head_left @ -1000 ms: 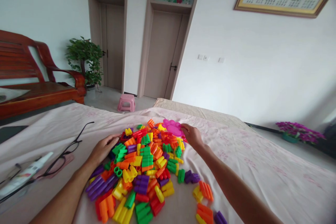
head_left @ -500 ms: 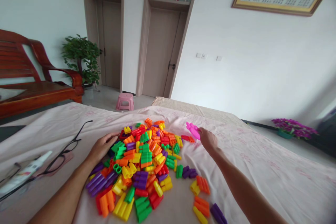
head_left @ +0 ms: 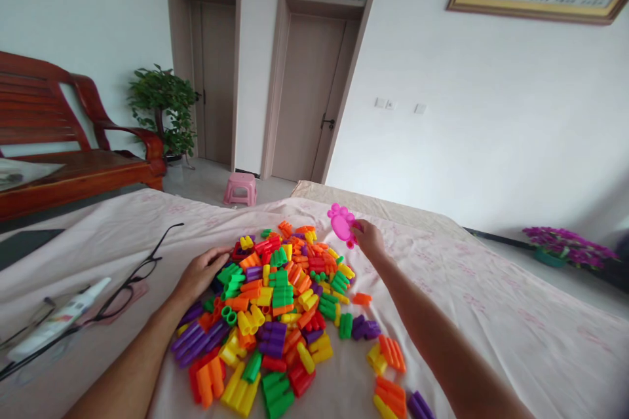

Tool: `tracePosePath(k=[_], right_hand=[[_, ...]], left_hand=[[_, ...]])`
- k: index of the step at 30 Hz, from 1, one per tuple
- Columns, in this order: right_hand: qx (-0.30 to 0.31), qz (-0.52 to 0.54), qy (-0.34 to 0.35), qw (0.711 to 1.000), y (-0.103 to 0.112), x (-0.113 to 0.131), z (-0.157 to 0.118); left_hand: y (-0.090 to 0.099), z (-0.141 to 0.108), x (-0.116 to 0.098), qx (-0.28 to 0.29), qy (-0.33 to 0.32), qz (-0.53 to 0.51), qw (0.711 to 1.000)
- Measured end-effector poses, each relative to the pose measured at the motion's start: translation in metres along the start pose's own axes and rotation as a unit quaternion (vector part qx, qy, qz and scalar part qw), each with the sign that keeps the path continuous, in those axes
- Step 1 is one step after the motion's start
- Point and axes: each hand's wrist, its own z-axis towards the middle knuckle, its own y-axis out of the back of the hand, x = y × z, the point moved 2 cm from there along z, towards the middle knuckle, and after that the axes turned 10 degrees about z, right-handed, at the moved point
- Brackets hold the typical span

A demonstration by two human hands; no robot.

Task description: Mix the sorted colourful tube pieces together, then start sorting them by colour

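A heap of red, orange, yellow, green and purple plastic blocks lies on the pink cloth. Against the heap's left edge rests my left hand, its fingers apart and holding nothing, the fingertips near a dark red piece. Behind the heap on the right, my right hand pinches the handle end of a pink flower-shaped toy, raised above the cloth. A few loose blocks lie to the right of the heap, below my right forearm.
Left of my left arm lie black-framed glasses and a white tube. Beyond the cloth stand a pink stool, a wooden bench and a potted plant. Purple flowers are at the right.
My right hand has moved left and slightly up with the pink toy, now over the heap's back right edge. The red block seen near it is out of sight. The view has shifted a little.
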Motion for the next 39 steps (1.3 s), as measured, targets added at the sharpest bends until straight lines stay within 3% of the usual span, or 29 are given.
tracePosePath(k=[5, 10, 13, 17, 21, 25, 30, 34, 39], right_hand=[[0.041, -0.052, 0.000, 0.998, -0.040, 0.029, 0.028], [0.100, -0.089, 0.018, 0.991, -0.073, 0.040, 0.028], [0.126, -0.069, 0.047, 0.988, -0.078, 0.040, 0.025], [0.172, 0.002, 0.117, 0.978, -0.067, 0.042, 0.029], [0.124, 0.028, 0.109, 0.986, -0.062, 0.052, 0.039], [0.085, -0.022, 0.067, 0.994, -0.085, 0.072, 0.042], [0.137, -0.051, 0.095, 0.985, -0.113, 0.087, 0.034], [0.176, -0.007, 0.151, 0.973, -0.102, 0.086, 0.024], [0.186, 0.037, 0.204, 0.960, -0.058, 0.086, -0.007]], left_hand=[[0.000, 0.000, 0.000, -0.010, -0.001, -0.009, 1.000], [-0.001, 0.000, 0.001, -0.015, -0.007, -0.014, 1.000], [0.000, -0.001, -0.001, -0.012, -0.002, -0.011, 1.000], [0.000, 0.000, -0.002, -0.051, 0.017, -0.056, 0.997], [-0.002, 0.003, -0.003, -0.077, 0.026, -0.142, 0.987], [-0.003, 0.003, -0.003, -0.072, 0.023, -0.145, 0.987], [-0.003, 0.003, 0.001, -0.068, 0.021, -0.135, 0.988], [-0.003, 0.004, -0.001, -0.059, 0.015, -0.135, 0.989], [-0.002, 0.001, -0.012, -0.018, -0.006, -0.124, 0.992]])
